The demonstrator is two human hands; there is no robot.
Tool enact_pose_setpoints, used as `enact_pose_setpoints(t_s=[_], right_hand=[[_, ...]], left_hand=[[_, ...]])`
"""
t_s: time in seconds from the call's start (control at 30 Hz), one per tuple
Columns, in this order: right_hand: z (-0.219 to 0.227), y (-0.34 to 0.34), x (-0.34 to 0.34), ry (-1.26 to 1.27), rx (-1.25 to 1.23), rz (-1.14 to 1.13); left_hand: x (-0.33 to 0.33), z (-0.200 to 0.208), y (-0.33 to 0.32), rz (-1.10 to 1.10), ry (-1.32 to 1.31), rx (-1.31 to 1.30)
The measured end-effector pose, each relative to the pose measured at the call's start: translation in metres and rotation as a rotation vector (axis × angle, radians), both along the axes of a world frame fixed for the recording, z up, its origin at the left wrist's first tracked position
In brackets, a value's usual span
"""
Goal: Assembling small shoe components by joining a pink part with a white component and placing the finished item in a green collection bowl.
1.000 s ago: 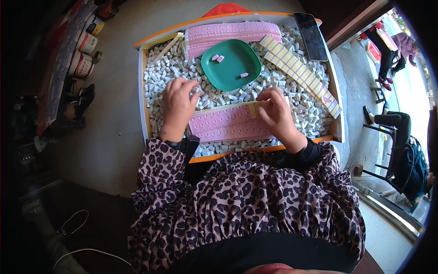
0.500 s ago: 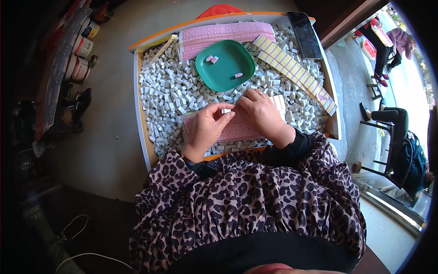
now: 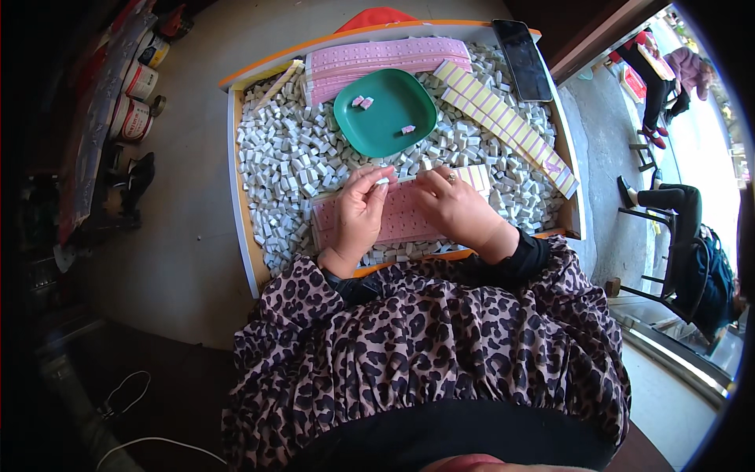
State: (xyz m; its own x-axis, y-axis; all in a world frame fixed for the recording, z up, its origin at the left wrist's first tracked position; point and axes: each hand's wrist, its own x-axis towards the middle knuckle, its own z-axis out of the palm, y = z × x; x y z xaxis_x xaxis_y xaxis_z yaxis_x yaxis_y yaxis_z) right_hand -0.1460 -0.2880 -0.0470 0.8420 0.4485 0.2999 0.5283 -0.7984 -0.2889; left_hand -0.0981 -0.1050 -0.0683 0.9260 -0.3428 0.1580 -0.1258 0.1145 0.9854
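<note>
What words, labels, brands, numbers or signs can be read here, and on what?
None clearly enough to quote.
Cans: printed labels, too small and blurred.
Near pink sheet: tiny marks, too small.
Far pink sheet: the same.
Phone: dark screen, no text visible.

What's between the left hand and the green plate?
In the head view, a narrow band of loose white blocks lies between the left hand and the green plate.

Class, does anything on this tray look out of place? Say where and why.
Yes, the black phone. It lies slanted at the far right corner of the tray, its far end overlapping the rim, an odd neighbour for the loose white pieces.
</note>
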Motion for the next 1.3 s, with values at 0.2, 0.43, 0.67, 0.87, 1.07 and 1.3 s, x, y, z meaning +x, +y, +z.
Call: enact_pose_setpoints(t_s=[0.2, 0.43, 0.67, 0.87, 1.07, 1.3], right_hand=[[-0.002, -0.001, 0.004, 0.096, 0.223, -0.041], [-0.002, 0.003, 0.006, 0.055, 0.088, -0.057], [-0.006, -0.005, 0.002, 0.046, 0.206, 0.003], [-0.007, 0.002, 0.006, 0.057, 0.179, -0.093], [-0.004, -0.002, 0.002, 0.015, 0.104, -0.030], [-0.003, -0.010, 0.000, 0.173, 0.437, -0.016]], left_hand=[[-0.001, -0.007, 0.002, -0.042, 0.185, -0.108], [-0.002, -0.013, 0.004, -0.065, 0.211, -0.004], [-0.002, -0.010, 0.002, -0.023, 0.159, 0.046], [0.000, -0.008, 0.002, -0.040, 0.080, 0.129], [0.001, -0.011, 0.004, -0.051, 0.145, 0.113], [0.003, -0.016, 0.007, -0.115, 0.196, 0.108]])
